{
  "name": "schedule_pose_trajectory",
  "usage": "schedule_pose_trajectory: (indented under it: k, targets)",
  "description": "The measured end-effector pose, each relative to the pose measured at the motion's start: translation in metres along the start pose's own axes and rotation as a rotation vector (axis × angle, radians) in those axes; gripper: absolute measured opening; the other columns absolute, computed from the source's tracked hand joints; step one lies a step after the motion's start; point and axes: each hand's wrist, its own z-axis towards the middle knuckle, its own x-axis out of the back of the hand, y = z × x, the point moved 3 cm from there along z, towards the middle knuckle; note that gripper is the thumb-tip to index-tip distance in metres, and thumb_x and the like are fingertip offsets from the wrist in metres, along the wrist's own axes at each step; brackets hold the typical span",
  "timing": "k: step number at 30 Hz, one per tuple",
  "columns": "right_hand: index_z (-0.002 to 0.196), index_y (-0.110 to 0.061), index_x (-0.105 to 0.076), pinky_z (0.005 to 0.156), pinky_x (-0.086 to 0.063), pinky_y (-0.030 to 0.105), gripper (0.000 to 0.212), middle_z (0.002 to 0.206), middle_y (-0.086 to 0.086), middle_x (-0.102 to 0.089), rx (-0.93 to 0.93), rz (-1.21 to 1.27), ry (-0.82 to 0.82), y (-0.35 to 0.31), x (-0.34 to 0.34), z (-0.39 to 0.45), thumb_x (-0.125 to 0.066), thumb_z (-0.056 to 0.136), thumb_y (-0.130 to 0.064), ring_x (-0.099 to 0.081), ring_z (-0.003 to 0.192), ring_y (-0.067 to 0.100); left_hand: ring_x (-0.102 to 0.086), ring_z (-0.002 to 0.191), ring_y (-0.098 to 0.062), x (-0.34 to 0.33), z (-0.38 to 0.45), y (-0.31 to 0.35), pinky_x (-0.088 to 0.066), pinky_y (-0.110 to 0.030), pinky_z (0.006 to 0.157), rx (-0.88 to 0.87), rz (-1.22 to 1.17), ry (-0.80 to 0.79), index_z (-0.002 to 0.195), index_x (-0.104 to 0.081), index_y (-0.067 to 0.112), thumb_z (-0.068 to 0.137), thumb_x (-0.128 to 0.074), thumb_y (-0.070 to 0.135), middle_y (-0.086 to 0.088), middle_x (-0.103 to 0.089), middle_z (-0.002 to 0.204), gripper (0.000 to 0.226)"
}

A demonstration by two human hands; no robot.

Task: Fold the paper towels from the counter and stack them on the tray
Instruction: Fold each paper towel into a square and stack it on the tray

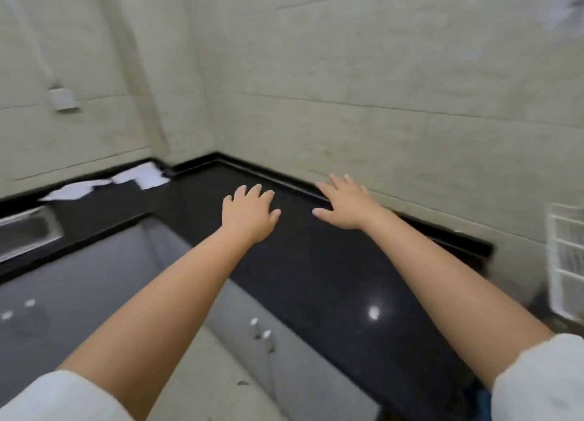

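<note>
Both hands, left hand (248,213) and right hand (344,204), hover spread and empty-gripped over the desk (316,262), likely readying; paper towels (139,177) lie well apart.

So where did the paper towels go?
In the head view, the paper towels lie far left on the black counter, against the wall near the corner, beyond the metal sink and away from both hands.

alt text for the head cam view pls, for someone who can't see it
Two bare forearms reach over a black counter, the left hand and right hand both open, palms down, holding nothing. Loose white paper towels lie far left by the tiled wall, beyond a steel sink; a white wire rack shows at the right edge.
</note>
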Motion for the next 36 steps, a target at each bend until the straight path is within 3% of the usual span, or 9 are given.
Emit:
schedule_pose_trajectory:
  k: [9, 17, 21, 28, 36]
  targets:
    - [0.143, -0.020, -0.023, 0.113, -0.024, 0.048, 0.059, 0.155, 0.007, -0.015, 0.418, 0.042, -0.014, -0.262, -0.077, 0.111, -0.042, 0.093, -0.041, -0.012, 0.143, 0.030, -0.013, 0.143, -0.027, -0.024, -0.058, -0.253, -0.019, -0.047, 0.114, 0.448, 0.032, -0.058, 0.143, -0.028, 0.024, 0.097, -0.033, 0.042, 0.000, -0.020, 0.155, 0.049]
    - [0.142, -0.019, -0.025, 0.113, -0.025, 0.049, 0.057, 0.153, 0.009, -0.020, 0.609, 0.073, -0.032, -0.423, -0.104, 0.265, -0.043, 0.093, -0.039, -0.013, 0.142, 0.031, -0.013, 0.144, -0.028, -0.031, -0.004, -0.449, -0.022, -0.048, 0.113, 0.662, 0.085, -0.031, 0.142, -0.028, 0.024, 0.098, -0.032, 0.042, 0.000, -0.021, 0.155, 0.048]
    - [0.139, -0.017, -0.030, 0.109, -0.031, 0.048, 0.056, 0.149, 0.010, -0.028, 0.603, 0.062, 0.007, -0.471, -0.097, 0.359, -0.045, 0.091, -0.040, -0.023, 0.137, 0.032, -0.012, 0.144, -0.027, -0.022, 0.053, -0.531, -0.021, -0.049, 0.114, 0.697, 0.115, 0.008, 0.143, -0.028, 0.023, 0.097, -0.033, 0.041, -0.002, -0.020, 0.155, 0.049]
    - [0.140, -0.016, -0.030, 0.109, -0.031, 0.048, 0.055, 0.150, 0.009, -0.027, 0.556, 0.064, -0.056, -0.532, -0.130, 0.481, -0.046, 0.091, -0.037, -0.021, 0.139, 0.031, -0.010, 0.144, -0.027, -0.055, 0.125, -0.646, -0.022, -0.050, 0.113, 0.710, 0.092, -0.011, 0.142, -0.031, 0.021, 0.097, -0.035, 0.040, 0.000, -0.022, 0.154, 0.049]
    - [0.139, -0.016, -0.032, 0.107, -0.034, 0.048, 0.054, 0.146, 0.011, -0.034, 0.323, 0.026, -0.082, -0.568, -0.185, 0.643, -0.047, 0.091, -0.036, -0.028, 0.135, 0.030, -0.010, 0.143, -0.028, -0.130, 0.270, -0.781, -0.019, -0.049, 0.112, 0.510, 0.027, -0.081, 0.142, -0.030, 0.020, 0.097, -0.036, 0.039, -0.002, -0.019, 0.155, 0.049]
